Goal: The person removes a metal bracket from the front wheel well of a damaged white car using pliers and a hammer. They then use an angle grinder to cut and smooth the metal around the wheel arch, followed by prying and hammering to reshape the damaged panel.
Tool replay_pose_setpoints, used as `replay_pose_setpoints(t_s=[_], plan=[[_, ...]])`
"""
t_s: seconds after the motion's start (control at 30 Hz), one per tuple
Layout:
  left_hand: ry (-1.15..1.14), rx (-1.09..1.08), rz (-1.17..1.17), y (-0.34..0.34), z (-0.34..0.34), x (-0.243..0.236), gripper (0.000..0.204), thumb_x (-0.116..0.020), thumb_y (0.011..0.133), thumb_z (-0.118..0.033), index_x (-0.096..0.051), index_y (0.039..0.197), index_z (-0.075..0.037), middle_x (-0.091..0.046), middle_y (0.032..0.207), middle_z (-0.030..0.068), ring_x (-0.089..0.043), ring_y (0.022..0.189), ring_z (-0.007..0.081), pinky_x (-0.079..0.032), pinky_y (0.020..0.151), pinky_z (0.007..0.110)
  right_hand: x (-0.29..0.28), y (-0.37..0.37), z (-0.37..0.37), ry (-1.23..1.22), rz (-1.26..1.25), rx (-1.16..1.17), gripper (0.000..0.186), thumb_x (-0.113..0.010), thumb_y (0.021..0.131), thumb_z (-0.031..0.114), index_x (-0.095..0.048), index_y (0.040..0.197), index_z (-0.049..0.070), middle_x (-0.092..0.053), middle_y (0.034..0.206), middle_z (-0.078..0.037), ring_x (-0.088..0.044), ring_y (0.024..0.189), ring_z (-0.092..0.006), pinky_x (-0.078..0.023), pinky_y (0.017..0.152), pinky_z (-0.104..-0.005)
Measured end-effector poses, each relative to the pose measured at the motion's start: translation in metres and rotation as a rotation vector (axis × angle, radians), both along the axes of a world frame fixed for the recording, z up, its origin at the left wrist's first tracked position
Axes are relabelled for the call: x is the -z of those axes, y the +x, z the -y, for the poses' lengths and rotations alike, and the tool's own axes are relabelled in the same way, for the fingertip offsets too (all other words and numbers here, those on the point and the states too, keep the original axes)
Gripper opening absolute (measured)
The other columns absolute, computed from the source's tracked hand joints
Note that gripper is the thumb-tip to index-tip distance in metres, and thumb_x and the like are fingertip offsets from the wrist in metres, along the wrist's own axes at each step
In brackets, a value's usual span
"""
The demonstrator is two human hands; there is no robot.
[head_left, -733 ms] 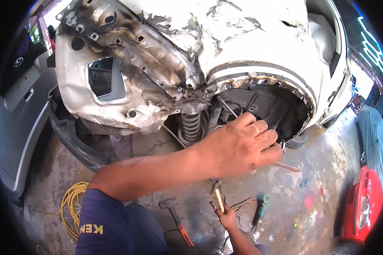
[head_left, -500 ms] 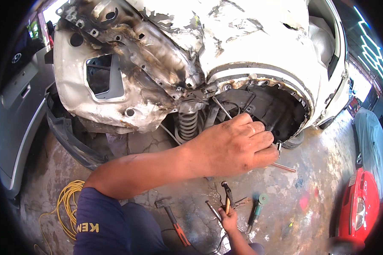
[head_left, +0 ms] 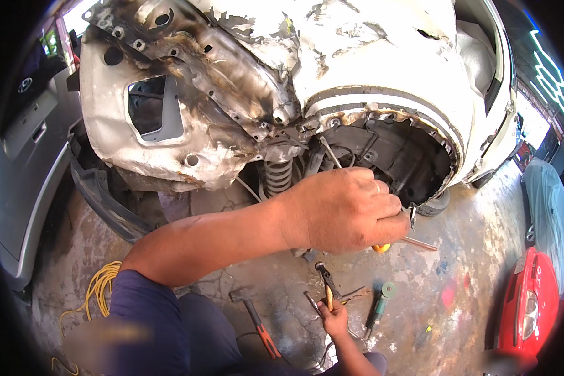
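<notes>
My left hand [head_left: 351, 210] is wrapped round a screwdriver [head_left: 330, 152]. Its metal shank points up and away, the tip at the torn lower edge of the burnt white body panel [head_left: 225, 113], beside the wheel arch [head_left: 413, 147]. An orange-yellow handle end shows under my fist; the rest of the handle is hidden. Low over the floor, my right hand [head_left: 336, 319] grips the wooden handle of a hammer [head_left: 323, 269], its dark head upward. A coil spring [head_left: 278, 177] shows behind the panel, left of the shank.
On the floor lie another hammer [head_left: 261, 329] with a red-black grip, a green angle grinder [head_left: 381, 306], a metal rod [head_left: 422, 244] and a coiled yellow cable [head_left: 101, 288]. A grey car door [head_left: 37, 163] stands left, a red bumper [head_left: 527, 307] right.
My left fist has rolled a little, and the orange-yellow handle end now shows beneath it. My right hand and the hammer have shifted slightly up and left.
</notes>
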State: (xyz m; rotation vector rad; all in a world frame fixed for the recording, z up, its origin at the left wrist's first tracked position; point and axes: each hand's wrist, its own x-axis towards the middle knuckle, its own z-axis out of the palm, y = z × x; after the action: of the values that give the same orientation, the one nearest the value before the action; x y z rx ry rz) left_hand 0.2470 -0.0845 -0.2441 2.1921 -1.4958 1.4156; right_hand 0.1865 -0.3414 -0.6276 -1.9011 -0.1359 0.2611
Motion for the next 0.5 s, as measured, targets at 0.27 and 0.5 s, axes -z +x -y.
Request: replay_pose_setpoints(t_s=[0.27,0.5], plan=[[-0.001,-0.018,0.017,0.002,-0.005,-0.007,0.016,-0.071,0.088,-0.013,-0.072,0.103,-0.007,-0.061,0.081,0.0005,-0.067,0.076,0.0158,-0.049,0.063,0.032,-0.003,-0.001,0.006,0.001,0.036,0.008,0.032,-0.080,0.100,0.023,-0.067,0.081,0.001,-0.055,0.066,0.002,-0.047,0.065,-0.0095,-0.041,0.059,-0.0321],[0.006,-0.008,-0.024,0.000,-0.006,-0.010,0.016,-0.071,0.089,-0.012,-0.073,0.104,-0.006,-0.066,0.084,0.0018,-0.069,0.079,0.0173,-0.051,0.064,0.031,-0.005,0.000,0.008,0.063,0.000,0.027,0.028,-0.079,0.100,0.020,-0.067,0.084,0.001,-0.056,0.071,0.005,-0.048,0.068,-0.0083,-0.041,0.061,-0.0312]])
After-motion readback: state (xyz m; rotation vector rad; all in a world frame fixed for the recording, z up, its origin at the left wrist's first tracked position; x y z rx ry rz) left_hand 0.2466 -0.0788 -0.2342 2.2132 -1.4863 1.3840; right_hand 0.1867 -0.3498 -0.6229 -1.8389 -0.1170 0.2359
